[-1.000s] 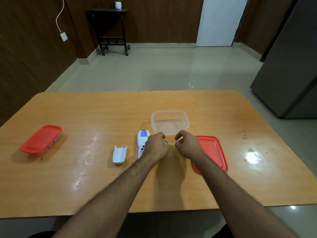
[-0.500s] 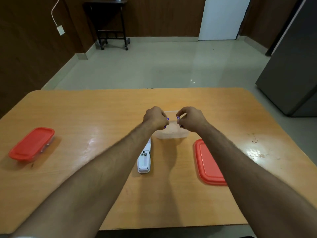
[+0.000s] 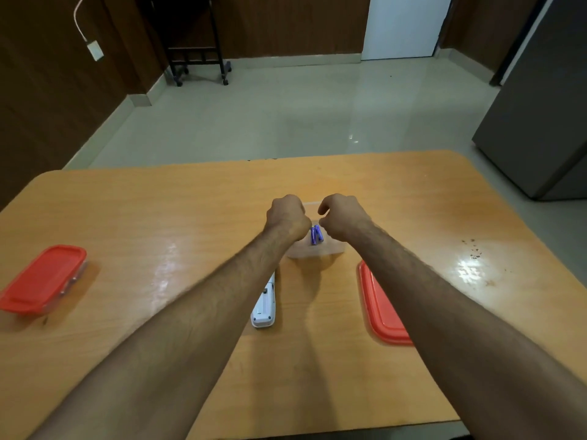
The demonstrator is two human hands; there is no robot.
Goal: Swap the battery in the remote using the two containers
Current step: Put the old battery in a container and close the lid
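Two purple batteries (image 3: 316, 235) are inside the clear open container (image 3: 317, 251) at the table's middle. My left hand (image 3: 287, 217) hovers over the container's left side, knuckles up, with its fingers curled under and hidden. My right hand (image 3: 341, 217) hovers over the right side with thumb and forefinger apart and nothing between them. The white remote (image 3: 263, 308) lies back side up in front of the container, partly under my left forearm. A second container with a red lid (image 3: 41, 277) sits closed at the far left.
A loose red lid (image 3: 379, 308) lies flat to the right of the remote, partly under my right forearm. The wooden table (image 3: 190, 217) has dark specks and glare at its right side. A grey cabinet stands off the table's right edge.
Both hands rose from beside the remote to above the clear container, each pinching a battery. The batteries have left my fingers and are now in the container. The view moved closer.
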